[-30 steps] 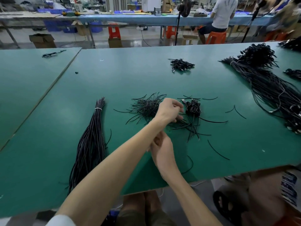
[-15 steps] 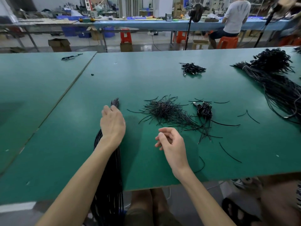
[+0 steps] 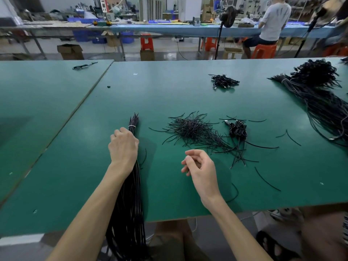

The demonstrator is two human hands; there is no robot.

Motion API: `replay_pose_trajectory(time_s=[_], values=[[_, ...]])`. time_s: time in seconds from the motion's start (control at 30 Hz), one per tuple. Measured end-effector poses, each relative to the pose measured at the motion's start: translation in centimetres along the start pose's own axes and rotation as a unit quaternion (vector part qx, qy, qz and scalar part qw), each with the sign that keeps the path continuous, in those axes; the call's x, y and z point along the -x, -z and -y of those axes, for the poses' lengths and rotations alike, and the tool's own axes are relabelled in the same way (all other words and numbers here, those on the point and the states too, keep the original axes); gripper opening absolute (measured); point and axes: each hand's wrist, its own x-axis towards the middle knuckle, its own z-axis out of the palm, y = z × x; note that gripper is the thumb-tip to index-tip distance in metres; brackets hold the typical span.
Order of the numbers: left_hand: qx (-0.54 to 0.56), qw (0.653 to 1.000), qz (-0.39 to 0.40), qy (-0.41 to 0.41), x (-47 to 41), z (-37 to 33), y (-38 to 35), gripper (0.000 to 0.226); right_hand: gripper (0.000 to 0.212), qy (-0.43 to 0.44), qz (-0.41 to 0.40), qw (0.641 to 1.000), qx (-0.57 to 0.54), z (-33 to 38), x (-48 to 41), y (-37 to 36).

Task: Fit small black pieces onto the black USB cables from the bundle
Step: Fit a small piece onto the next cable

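The cable bundle (image 3: 131,204) lies under the left hand (image 3: 123,147), whose fingers curl over it just below its white tie (image 3: 132,126). The right hand (image 3: 202,166) hovers beside it, fingers loosely curled; whether it pinches anything cannot be told. Beyond that hand lies a pile of short black pieces (image 3: 190,127), with coiled cables (image 3: 237,129) to its right, on the green table (image 3: 169,91).

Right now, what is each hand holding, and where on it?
The left hand grips the bundle just below its white tie. The right hand is curled; whether it pinches anything cannot be told.
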Motion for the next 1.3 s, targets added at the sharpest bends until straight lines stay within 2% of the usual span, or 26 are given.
replay_pose_trajectory(time_s=[0.13,0.3,0.5,0.67,0.8,0.87,0.93,1.03,1.1,1.27,1.3], values=[[-0.002,1.000,-0.012,0.000,0.0,0.2,0.0,0.026,0.012,-0.004,0.001,1.000,0.007,0.1,-0.1,-0.1],[-0.030,0.999,-0.013,-0.027,-0.5,0.4,-0.1,0.019,0.012,-0.001,0.002,1.000,0.011,-0.1,-0.2,-0.1],[-0.020,0.999,0.029,-0.017,-0.6,0.6,0.9,0.025,0.012,-0.002,-0.003,1.000,-0.003,-0.1,-0.2,0.1],[0.048,0.995,0.088,0.002,0.3,0.5,3.5,0.037,0.012,-0.006,-0.002,1.000,-0.006,-0.1,-0.3,0.1],[0.085,0.986,0.140,-0.025,1.4,-0.7,5.5,0.030,0.009,0.015,0.039,0.999,0.023,-0.1,-0.1,0.1],[0.183,0.963,0.190,-0.046,1.9,-2.2,6.2,0.024,0.015,0.030,0.070,0.996,0.037,0.0,0.0,0.0],[0.304,0.917,0.251,-0.066,2.5,-4.2,6.3,0.021,0.024,0.036,0.100,0.993,0.048,0.1,0.1,0.0],[0.401,0.865,0.293,-0.077,3.3,-6.4,5.4,0.016,0.025,0.032,0.129,0.989,0.066,0.3,0.3,0.0],[0.434,0.834,0.333,-0.072,3.7,-7.1,4.5,0.016,0.026,0.018,0.135,0.988,0.075,0.3,0.3,0.0],[0.461,0.791,0.385,-0.120,4.4,-6.7,3.2,0.019,0.021,0.008,0.140,0.990,0.023,0.5,0.2,0.1],[0.460,0.793,0.379,-0.126,4.5,-6.3,3.1,0.020,0.021,0.012,0.143,0.990,0.019,0.5,0.2,0.1]])
